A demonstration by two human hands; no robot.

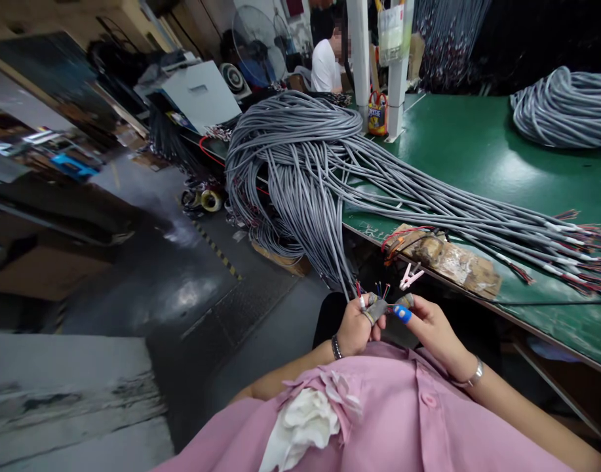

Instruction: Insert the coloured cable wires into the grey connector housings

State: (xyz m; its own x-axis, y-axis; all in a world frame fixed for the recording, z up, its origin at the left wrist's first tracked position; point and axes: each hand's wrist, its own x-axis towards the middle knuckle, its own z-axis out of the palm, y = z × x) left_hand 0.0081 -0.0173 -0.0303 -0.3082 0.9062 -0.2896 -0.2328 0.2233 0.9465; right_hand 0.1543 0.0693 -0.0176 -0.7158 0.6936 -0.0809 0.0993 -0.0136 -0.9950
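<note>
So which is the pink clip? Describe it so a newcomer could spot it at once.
Find the green table, then the worn brown board along its near edge. In the picture, the clip sits between that board and the right hand. Its pale pink, forked shape sets it apart from the grey cables.

Left hand (355, 330) beside right hand (436, 328)
Left at five o'clock, fingers (373, 314) curled; right at four, thumb (412, 320) extended.

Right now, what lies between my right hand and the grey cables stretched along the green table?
The head view shows a pink clip and a worn brown block between your right hand and the grey cables.
</note>
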